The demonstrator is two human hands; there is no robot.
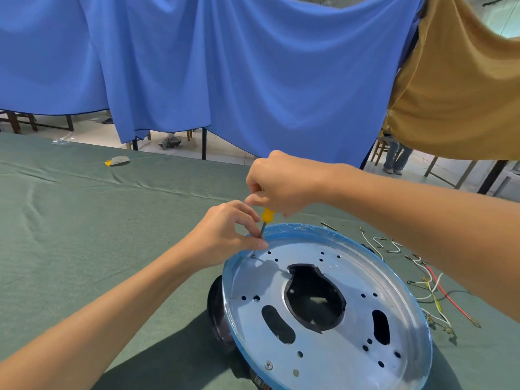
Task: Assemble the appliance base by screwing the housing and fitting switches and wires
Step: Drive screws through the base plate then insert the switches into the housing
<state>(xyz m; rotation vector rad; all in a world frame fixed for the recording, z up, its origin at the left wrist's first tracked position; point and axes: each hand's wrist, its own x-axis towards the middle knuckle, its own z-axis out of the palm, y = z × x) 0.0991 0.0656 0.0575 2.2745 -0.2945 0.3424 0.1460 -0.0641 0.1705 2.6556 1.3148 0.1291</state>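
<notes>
Both hands are on the screwdriver (267,214). Our right hand (281,184) wraps closed around the yellow handle from above, and our left hand (225,235) pinches the thin shaft low down, fingertips drawn close to steady the tip.

The housing plate (337,361) sits in front of us, tilted on a black base (218,311). We judge it to be stiff stamped metal, light for its size and slick on its face. Its rim and cut-outs are probably sharp, so we would take it by the outer rim with flat fingers. Propped like this, it may rock under downward pressure. The screwdriver looks slim and light, so the handle gives the turning force while the shaft needs guiding. The screw (253,255) stands at about 10 o'clock on the plate, tiny and easy to tip or drop. A second screw (268,365) lies flush near 7 o'clock.

A green cloth (84,220) covers the table, soft and wrinkled; we think it would stop small parts from rolling but could hide them. Behind hangs a blue drape (225,66), with a tan drape (464,94) at 2 o'clock. Loose wires (430,288) lie limp at 3 o'clock of the plate, and a small grey and yellow object (118,161) lies far off at 10 o'clock.
</notes>
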